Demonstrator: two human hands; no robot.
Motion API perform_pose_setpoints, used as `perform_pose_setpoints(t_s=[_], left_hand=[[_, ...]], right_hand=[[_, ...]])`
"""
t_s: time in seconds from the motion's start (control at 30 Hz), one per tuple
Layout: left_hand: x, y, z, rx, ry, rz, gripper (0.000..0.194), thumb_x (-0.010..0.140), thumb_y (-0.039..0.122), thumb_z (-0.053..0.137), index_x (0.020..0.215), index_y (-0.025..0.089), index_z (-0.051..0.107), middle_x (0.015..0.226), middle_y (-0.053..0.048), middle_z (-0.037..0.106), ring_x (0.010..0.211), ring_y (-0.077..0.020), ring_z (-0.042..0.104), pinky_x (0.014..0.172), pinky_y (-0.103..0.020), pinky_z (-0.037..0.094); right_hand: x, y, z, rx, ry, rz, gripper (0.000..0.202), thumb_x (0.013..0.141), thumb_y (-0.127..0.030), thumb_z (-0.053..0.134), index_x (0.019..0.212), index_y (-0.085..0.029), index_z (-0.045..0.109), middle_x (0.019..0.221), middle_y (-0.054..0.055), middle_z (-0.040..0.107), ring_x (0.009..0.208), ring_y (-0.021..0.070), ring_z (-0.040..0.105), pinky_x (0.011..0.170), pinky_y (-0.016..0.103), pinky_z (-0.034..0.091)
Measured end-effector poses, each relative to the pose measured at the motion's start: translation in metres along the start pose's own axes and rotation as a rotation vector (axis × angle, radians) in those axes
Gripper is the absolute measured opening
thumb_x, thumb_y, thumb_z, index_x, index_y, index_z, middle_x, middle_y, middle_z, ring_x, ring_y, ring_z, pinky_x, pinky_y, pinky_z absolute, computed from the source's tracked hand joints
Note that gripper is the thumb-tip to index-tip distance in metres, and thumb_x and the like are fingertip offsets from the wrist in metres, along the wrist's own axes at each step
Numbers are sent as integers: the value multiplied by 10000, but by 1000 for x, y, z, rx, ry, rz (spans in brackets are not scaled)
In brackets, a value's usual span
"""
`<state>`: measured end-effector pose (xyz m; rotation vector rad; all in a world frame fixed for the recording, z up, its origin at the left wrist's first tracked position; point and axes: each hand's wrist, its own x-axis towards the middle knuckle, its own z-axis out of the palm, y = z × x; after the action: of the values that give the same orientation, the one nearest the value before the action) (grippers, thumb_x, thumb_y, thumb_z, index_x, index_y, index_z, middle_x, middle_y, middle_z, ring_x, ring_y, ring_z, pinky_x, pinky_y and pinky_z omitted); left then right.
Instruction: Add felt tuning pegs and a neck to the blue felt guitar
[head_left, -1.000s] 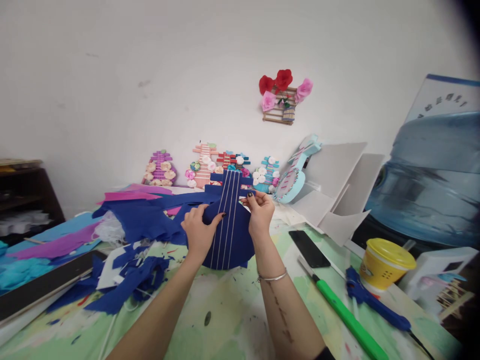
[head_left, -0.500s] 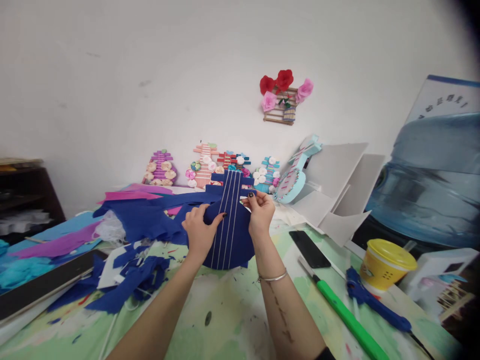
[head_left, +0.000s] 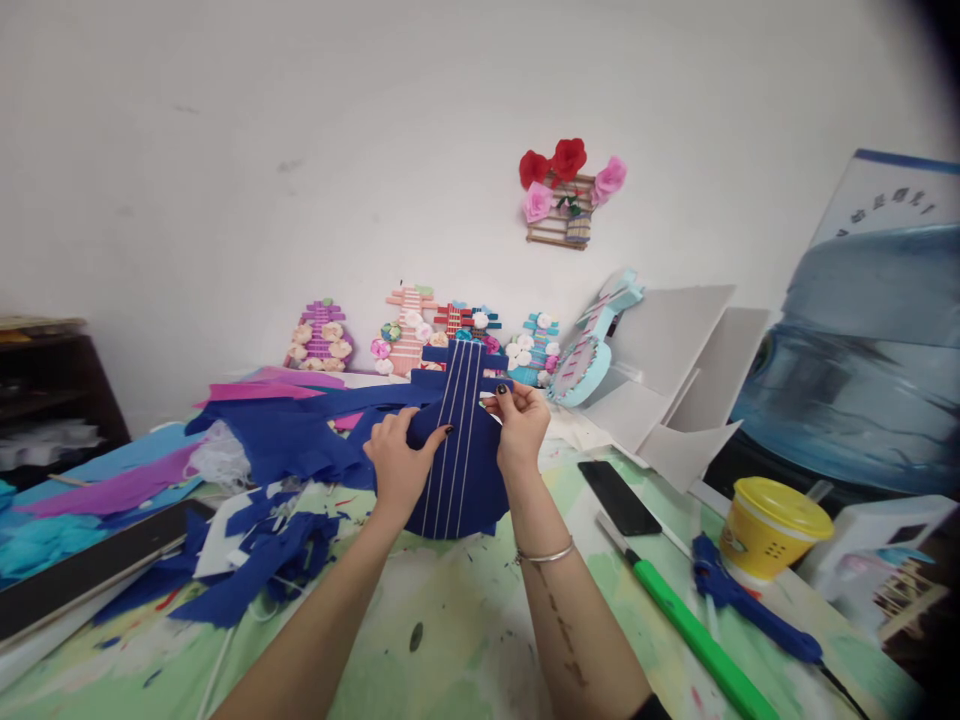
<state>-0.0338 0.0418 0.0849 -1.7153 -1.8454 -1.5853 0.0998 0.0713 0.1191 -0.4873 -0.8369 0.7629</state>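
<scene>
A dark blue craft lute (head_left: 459,480) with a rounded body, side pegs and several white strings stands upright in front of me, its lower edge near the table. My left hand (head_left: 401,455) grips the left side of the body, with the thumb across the front near the strings and the fingers at the edge. On the other side, my right hand (head_left: 519,425) is closed at the upper right edge, thumb and fingers pinched by the lower right peg. Some of its fingers are hidden behind the lute.
Blue fabric scraps (head_left: 262,560) lie on the left. To the right are a black phone (head_left: 619,497), a green-handled cutter (head_left: 694,625), a blue glue gun (head_left: 750,605) and a yellow cup (head_left: 776,525). Decorated craft lutes (head_left: 409,330) and white boards (head_left: 675,350) line the wall.
</scene>
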Motion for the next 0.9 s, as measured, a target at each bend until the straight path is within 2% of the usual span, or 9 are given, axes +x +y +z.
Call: perform_pose_setpoints(t_s=[0.27, 0.43, 0.57, 0.8, 0.9], left_hand=[[1, -2, 1, 15, -1, -8, 364, 758, 489, 618, 988, 207, 606, 944, -81, 640, 970, -296, 564, 822, -388, 388], [2, -3, 2, 41, -18, -18, 375, 765, 505, 602, 999, 213, 610, 954, -79, 651, 977, -297, 561, 821, -394, 376], [2, -4, 2, 53, -22, -6, 372, 757, 504, 611, 990, 214, 609, 960, -76, 653, 977, -301, 559, 812, -389, 368], [1, -4, 3, 63, -12, 11, 371, 756, 511, 615, 984, 219, 601, 937, -71, 649, 960, -296, 559, 799, -385, 367], [0, -3, 3, 60, -8, 13, 369, 760, 511, 610, 984, 218, 602, 934, -72, 648, 958, -296, 560, 796, -385, 367]], right_hand=[[0, -2, -1, -3, -38, 31, 241, 667, -265, 723, 791, -156, 547, 572, -42, 616, 518, 115, 635, 528, 231, 514], [1, -4, 0, 50, -43, 63, 287, 693, -301, 701, 903, -157, 568, 609, -44, 621, 524, 113, 642, 519, 216, 502], [2, -5, 1, 0, -50, 48, 317, 683, -260, 703, 959, -172, 575, 618, -54, 619, 514, 102, 621, 505, 204, 477], [1, -4, 1, -105, -91, 9, 229, 706, -242, 666, 920, -168, 632, 744, -3, 678, 541, 89, 590, 503, 200, 459], [2, -3, 1, -112, -99, 8, 233, 707, -239, 665, 927, -164, 642, 718, -12, 668, 541, 84, 585, 508, 194, 452]])
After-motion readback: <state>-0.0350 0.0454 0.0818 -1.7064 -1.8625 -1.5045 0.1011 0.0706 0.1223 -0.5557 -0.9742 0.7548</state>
